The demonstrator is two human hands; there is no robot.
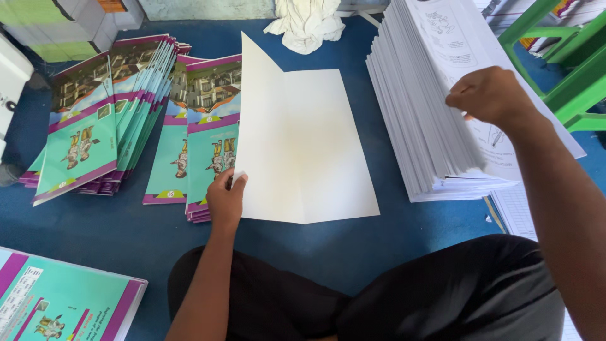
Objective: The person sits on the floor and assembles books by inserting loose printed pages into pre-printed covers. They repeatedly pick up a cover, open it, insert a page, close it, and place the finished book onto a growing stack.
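White folded sheet (303, 145) (on blue floor (379, 246)) pinched by left fingers (230, 183); right fingers (464, 101) grasp printed stack (423, 126).

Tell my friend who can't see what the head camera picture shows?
A seated person's left hand holds the edge of an open white cover on a blue floor, while the right hand lifts pages from a tall paper stack. Teal booklets lie to the left.

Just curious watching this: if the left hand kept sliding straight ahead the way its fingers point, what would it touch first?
The left hand already rests on the edge of the folded white sheet; going on, it would probably slide further along that sheet beside the teal booklet covers.
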